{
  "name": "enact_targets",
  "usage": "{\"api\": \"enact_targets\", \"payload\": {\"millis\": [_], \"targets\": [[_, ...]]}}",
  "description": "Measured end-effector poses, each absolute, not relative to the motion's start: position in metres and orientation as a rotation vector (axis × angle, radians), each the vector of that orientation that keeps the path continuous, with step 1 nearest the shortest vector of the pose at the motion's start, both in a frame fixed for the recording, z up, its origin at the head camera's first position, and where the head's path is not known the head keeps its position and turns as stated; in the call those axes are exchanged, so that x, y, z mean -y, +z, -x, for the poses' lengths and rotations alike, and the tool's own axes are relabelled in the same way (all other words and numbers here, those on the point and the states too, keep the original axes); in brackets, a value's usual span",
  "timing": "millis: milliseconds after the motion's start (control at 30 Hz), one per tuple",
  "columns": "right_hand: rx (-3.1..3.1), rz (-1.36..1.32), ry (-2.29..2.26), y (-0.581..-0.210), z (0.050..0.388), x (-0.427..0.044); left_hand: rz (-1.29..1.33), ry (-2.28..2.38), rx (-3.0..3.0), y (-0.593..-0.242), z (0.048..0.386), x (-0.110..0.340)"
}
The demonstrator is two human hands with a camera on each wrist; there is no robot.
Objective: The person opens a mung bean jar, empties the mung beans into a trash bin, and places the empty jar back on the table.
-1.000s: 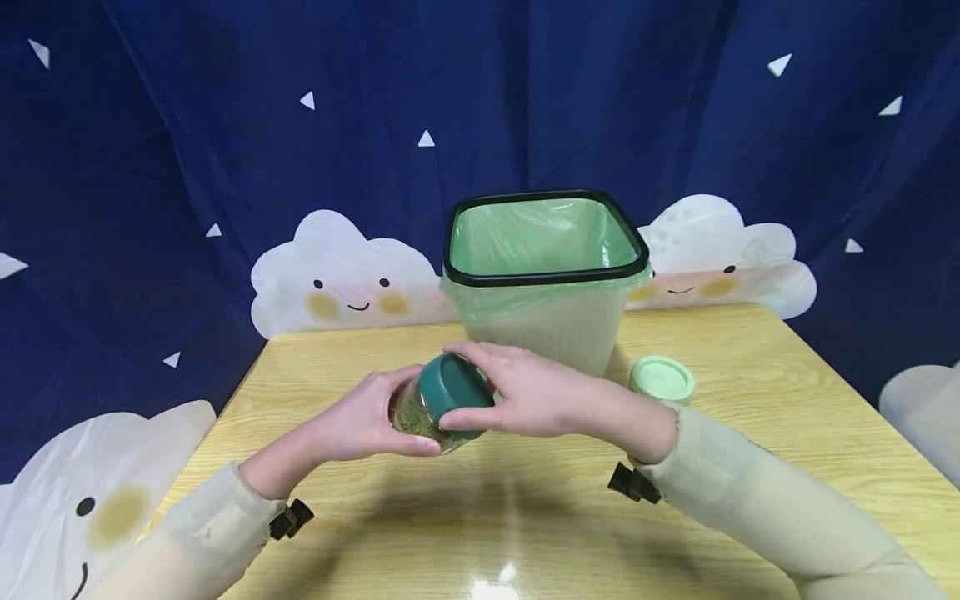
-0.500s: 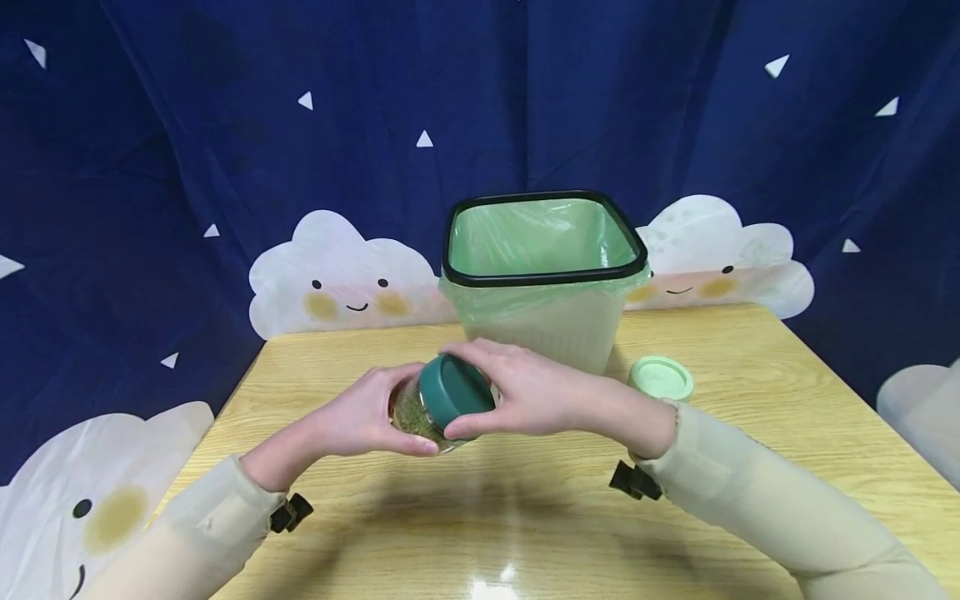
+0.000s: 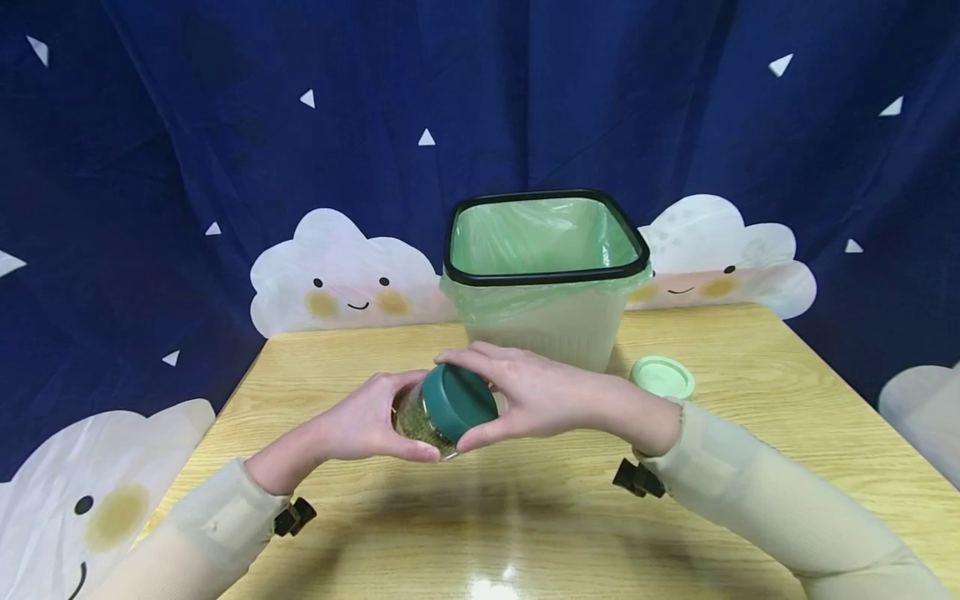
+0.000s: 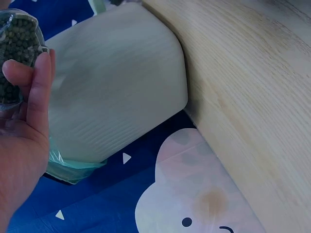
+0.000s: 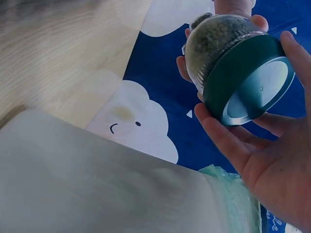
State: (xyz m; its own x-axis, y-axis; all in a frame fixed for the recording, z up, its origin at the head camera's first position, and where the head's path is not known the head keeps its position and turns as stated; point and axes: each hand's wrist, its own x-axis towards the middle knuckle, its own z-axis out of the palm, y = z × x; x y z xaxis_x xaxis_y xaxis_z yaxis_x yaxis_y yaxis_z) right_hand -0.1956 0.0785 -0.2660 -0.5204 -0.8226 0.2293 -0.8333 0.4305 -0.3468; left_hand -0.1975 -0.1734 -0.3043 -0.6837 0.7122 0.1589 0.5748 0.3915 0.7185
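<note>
A clear jar [image 3: 417, 419] of small green beans, capped by a dark green lid [image 3: 459, 402], is held tilted above the table. My left hand [image 3: 365, 421] grips the jar's body from the left, fingers curled round it; the left wrist view shows the beans [image 4: 19, 41] through the jar wall. On the right, my right hand [image 3: 525, 392] grips the lid's rim between thumb and fingers. The right wrist view shows the lid [image 5: 243, 77] seated on the jar [image 5: 214, 43], with the right hand [image 5: 272, 160] around its edge.
Behind the hands stands a bin [image 3: 555, 333] with a black rim [image 3: 547, 278] and a green liner bag [image 3: 525, 237]. A pale green round lid or shallow dish [image 3: 663, 377] lies right of the bin on the wooden table [image 3: 750, 450]. A blue curtain [image 3: 360, 100] hangs behind.
The right hand's fingers and thumb have shifted slightly round the lid's rim, the thumb lower and further right. The left hand keeps its hold on the jar, almost unmoved.
</note>
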Motion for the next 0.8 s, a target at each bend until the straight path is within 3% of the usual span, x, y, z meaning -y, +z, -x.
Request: {"api": "enact_targets", "payload": {"millis": [400, 800], "targets": [[2.815, -1.314, 0.689, -0.2637, 0.1914, -0.0736, -1.148, 1.14, -2.547, -0.3036, 0.1967, 0.1737], [2.659, -1.512, 0.679, -0.2691, 0.1983, -0.0793, -1.166, 1.16, -2.518, -0.3078, 0.2007, 0.172]]}}
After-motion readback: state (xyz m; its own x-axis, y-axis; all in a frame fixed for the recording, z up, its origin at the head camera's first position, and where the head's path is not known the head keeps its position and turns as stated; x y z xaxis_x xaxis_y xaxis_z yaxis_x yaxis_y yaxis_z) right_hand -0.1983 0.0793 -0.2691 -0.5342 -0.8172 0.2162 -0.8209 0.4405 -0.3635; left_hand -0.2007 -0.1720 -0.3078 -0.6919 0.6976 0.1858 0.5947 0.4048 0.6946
